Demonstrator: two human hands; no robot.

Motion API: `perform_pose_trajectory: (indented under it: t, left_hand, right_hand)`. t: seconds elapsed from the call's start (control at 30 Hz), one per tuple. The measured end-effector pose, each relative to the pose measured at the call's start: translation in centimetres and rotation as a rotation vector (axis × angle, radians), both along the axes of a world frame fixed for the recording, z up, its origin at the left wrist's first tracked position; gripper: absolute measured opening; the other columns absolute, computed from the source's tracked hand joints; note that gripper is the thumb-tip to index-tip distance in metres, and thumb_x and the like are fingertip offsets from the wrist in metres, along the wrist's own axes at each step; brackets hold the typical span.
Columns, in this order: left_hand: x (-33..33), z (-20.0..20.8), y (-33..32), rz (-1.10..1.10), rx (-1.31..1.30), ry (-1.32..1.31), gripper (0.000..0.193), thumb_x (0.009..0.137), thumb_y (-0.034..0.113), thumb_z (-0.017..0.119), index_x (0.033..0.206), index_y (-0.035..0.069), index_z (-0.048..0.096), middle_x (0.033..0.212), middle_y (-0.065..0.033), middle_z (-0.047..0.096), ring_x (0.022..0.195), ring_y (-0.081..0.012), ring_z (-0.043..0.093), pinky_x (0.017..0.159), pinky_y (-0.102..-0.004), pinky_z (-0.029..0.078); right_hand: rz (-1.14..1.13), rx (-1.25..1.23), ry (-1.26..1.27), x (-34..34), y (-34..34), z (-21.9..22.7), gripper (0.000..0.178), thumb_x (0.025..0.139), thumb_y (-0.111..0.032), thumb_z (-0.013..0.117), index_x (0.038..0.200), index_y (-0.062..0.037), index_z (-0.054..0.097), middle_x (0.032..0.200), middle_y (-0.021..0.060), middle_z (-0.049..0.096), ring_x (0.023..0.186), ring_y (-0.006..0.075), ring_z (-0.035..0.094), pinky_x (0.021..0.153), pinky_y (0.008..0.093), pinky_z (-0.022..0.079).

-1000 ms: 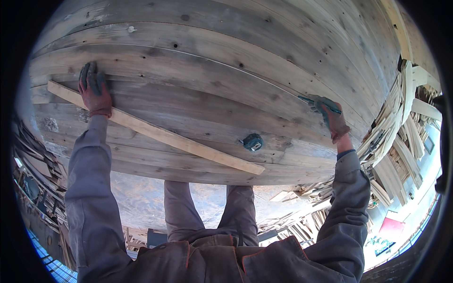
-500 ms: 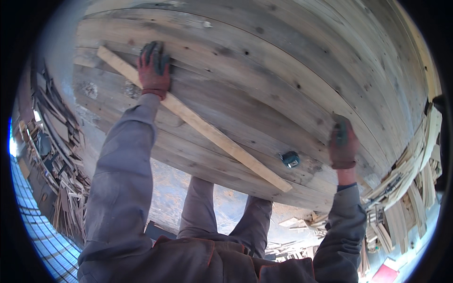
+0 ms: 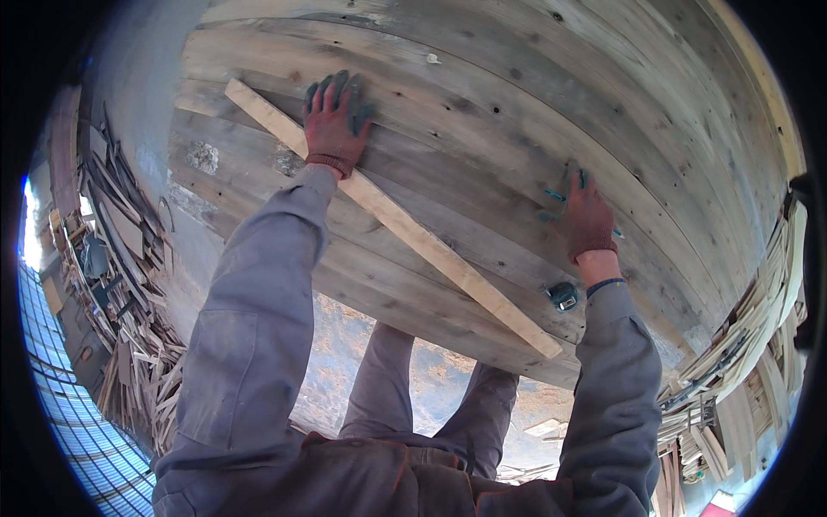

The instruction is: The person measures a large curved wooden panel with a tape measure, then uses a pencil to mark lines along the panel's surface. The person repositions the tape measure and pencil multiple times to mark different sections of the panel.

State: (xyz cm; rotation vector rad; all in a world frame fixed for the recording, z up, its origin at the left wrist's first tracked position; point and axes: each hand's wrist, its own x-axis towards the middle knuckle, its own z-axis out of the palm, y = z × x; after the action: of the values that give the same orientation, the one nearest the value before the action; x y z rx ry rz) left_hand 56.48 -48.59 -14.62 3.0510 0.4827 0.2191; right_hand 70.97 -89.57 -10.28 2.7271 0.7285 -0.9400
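Observation:
My left hand (image 3: 336, 125), in a red glove with dark fingertips, lies flat with its fingers spread on the board surface. Its heel and wrist cross a pale wooden strip (image 3: 413, 233) that runs diagonally over the boards. In a matching glove, my right hand (image 3: 591, 214) is low over the planks, right of the strip. A thin teal pencil-like stick (image 3: 555, 195) passes through its grip, showing on both sides of the hand. Below that hand sits a small dark teal tape measure (image 3: 563, 296), near the strip's lower end.
Weathered planks (image 3: 482, 164) with knots and small holes form a wide panel before me. Scrap wood is piled at the left (image 3: 142, 345), and long thin offcuts (image 3: 758, 319) lie at the right. My legs (image 3: 383, 379) stand at the panel's near edge.
The view has shifted, so the panel sits farther right in it. My right hand has moved up and left over the planks, and the teal stick now shows in it. My left hand's fingers have spread.

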Motion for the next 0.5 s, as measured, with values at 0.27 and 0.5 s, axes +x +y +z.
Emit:
perform_pose_trajectory:
  t: [0.27, 0.5]
  left_hand:
    - [2.8, 3.8, 1.2, -0.380, 0.124, 0.445, 0.088, 0.076, 0.058, 0.079, 0.149, 0.021, 0.049, 0.160, -0.0109, 0.037, 0.152, -0.0321, 0.029, 0.128, -0.0462, 0.020]
    - [3.6, 6.7, 1.3, -0.570, 0.133, 0.495, 0.093, 0.068, 0.052, 0.088, 0.148, 0.024, 0.050, 0.156, -0.0111, 0.039, 0.150, -0.0344, 0.030, 0.126, -0.0456, 0.025]
  right_hand:
    - [0.027, -0.048, -0.016, -1.4, 0.1, 1.0, 0.101, 0.067, -0.046, 0.091, 0.148, -0.0090, 0.043, 0.139, 0.0180, 0.053, 0.114, 0.0337, 0.067, 0.085, 0.0453, 0.059]
    - [-0.020, 0.088, -0.146, -5.5, -1.9, 5.1, 0.106, 0.066, -0.050, 0.089, 0.152, -0.0116, 0.041, 0.142, 0.0173, 0.053, 0.108, 0.0340, 0.069, 0.082, 0.0433, 0.059]
